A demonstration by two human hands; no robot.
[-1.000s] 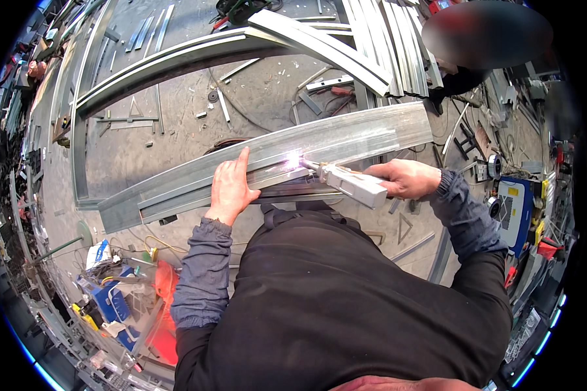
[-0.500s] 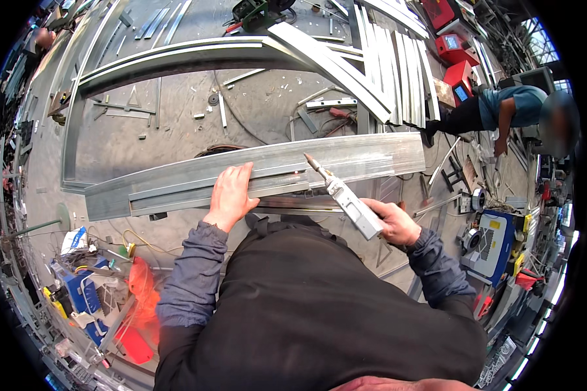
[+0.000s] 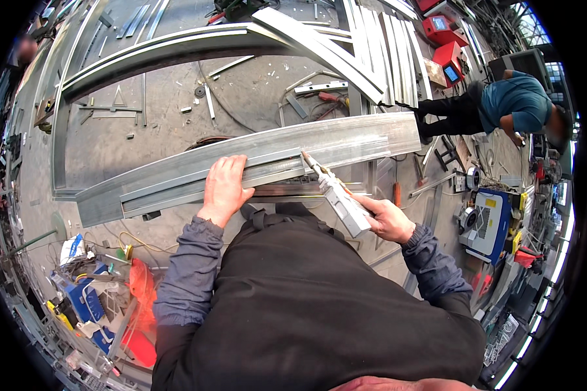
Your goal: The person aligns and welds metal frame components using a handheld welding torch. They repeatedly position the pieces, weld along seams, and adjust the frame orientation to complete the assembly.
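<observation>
A long curved grey metal channel (image 3: pixel 176 176) lies across in front of me. My left hand (image 3: pixel 225 189) rests flat on its near flange, fingers spread, pressing down. My right hand (image 3: pixel 388 218) grips a white handheld welding torch (image 3: pixel 338 199), whose thin nozzle tip (image 3: pixel 304 156) points at the channel's inner face near the middle. No spark shows at the tip. My dark jacket fills the lower middle of the view.
A large curved steel frame (image 3: pixel 176 42) and stacked straight profiles (image 3: pixel 378 45) lie on the floor beyond. Another person in a teal shirt (image 3: pixel 509 104) bends over at the right. Red machines (image 3: pixel 443 39), a blue-white unit (image 3: pixel 486 221), and blue and red clutter (image 3: pixel 104 300) surround me.
A bright weld spark at the torch tip a second ago is gone. My right hand has drawn the torch back toward me, and my view has shifted right.
</observation>
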